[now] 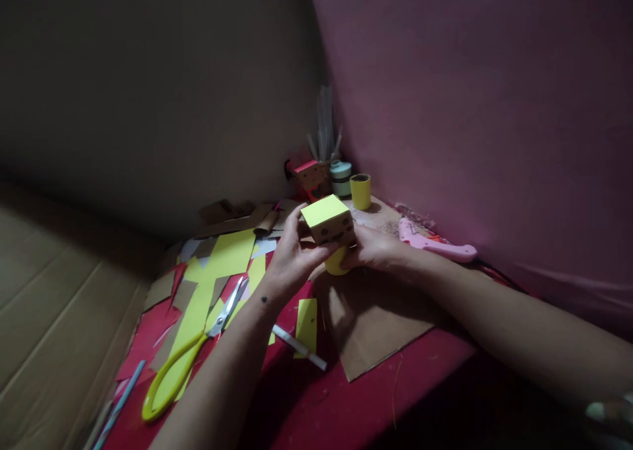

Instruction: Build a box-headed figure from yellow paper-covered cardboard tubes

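Note:
A small cardboard box (327, 221) with a yellow top and dark face-like marks sits on a short yellow paper tube (337, 261). My left hand (291, 259) is closed on the box, its fingers at the left side and thumb along the lower front. My right hand (370, 247) grips from the right, fingers around the tube just under the box; part of those fingers is hidden. Both things are held above a brown cardboard sheet (380, 325). Left of my left forearm lie scissors (198, 344) with yellow handles, blades apart.
A pink glue gun (435, 244) lies at right by the wall. Behind stand another yellow tube (361, 192), a pale green jar (341, 178), a red-topped box figure (310, 178) and glue sticks (324, 124). Yellow paper (230, 253) and scraps cover the left; a white stick (299, 347) lies in front.

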The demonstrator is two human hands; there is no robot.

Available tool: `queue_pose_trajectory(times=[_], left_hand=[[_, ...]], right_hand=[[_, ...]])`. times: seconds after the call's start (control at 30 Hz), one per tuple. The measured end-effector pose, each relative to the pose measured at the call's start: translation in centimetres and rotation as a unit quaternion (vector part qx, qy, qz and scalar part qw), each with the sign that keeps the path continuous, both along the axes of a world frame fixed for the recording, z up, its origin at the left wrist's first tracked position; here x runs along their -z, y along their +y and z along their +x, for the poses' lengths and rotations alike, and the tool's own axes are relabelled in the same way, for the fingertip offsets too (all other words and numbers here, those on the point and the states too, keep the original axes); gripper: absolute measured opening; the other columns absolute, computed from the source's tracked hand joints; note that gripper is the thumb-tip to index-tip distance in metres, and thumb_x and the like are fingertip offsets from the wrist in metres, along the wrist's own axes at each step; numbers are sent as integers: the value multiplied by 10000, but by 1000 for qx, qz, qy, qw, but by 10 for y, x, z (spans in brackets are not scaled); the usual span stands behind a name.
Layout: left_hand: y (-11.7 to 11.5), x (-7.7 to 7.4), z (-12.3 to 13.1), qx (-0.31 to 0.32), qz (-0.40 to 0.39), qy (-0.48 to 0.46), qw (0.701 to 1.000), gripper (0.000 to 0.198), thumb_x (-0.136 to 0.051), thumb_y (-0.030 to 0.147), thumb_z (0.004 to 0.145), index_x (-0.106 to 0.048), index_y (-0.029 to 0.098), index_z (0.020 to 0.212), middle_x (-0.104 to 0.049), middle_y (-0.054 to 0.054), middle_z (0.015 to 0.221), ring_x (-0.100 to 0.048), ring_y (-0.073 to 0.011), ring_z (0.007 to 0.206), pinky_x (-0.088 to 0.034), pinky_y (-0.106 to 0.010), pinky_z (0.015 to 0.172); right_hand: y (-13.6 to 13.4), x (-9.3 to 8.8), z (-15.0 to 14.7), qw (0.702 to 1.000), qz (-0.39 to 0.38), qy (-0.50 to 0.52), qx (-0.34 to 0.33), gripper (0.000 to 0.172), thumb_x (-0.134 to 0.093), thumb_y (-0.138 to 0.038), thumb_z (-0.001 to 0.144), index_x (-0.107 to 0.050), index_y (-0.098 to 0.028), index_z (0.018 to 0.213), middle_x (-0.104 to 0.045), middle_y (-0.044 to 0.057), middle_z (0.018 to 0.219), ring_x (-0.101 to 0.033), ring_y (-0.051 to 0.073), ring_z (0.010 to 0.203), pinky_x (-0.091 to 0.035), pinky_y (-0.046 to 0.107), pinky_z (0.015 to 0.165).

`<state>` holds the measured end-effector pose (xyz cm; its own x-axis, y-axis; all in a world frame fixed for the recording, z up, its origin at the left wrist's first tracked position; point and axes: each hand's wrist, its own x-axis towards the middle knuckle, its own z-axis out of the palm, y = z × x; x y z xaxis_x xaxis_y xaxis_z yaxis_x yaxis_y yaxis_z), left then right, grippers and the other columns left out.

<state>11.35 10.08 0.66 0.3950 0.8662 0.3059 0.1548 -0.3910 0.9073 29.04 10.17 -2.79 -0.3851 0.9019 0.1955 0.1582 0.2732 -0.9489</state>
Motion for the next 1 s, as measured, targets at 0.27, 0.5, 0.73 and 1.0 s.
queue_pose_trajectory(times=[0.27,0.5,0.73,1.0], left_hand=[[-2,1,1,19,-10,-21,1000,786,-775,211,665,-363,181,1334,-510,-145,1345,-512,-297,1229,-474,-393,969],[-3,1,1,6,-25,-21,999,898,-805,239,629,-306,178,1373,-505,-153,1327,-510,-315,1220,-451,-421,997],[-6,-6,-5,23,-77,13,997,1089,-823,216,607,-160,219,1471,-475,-164,1343,-553,-331,1143,-471,-458,955],[2,2,-17,92,-92,74,989,879,-665,73,653,-298,297,1420,-574,-78,1197,-591,-271,1018,-507,-392,810]], right_hand=[[0,-1,-2,1000,7,-8,-1,740,-663,40,512,-576,-225,1198,-650,28,997,-577,312,1001,-487,454,884],[1,-6,7,998,43,-14,-33,702,-679,-17,572,-554,-234,1229,-643,51,1078,-586,291,1029,-485,435,904],[3,-13,22,998,37,1,-55,947,-816,-106,551,-392,-247,1386,-602,67,1198,-553,296,1163,-460,450,986],[-3,-18,19,996,-54,71,7,1186,-825,-97,527,-172,-241,1507,-454,149,1399,-570,316,1149,-502,465,944]])
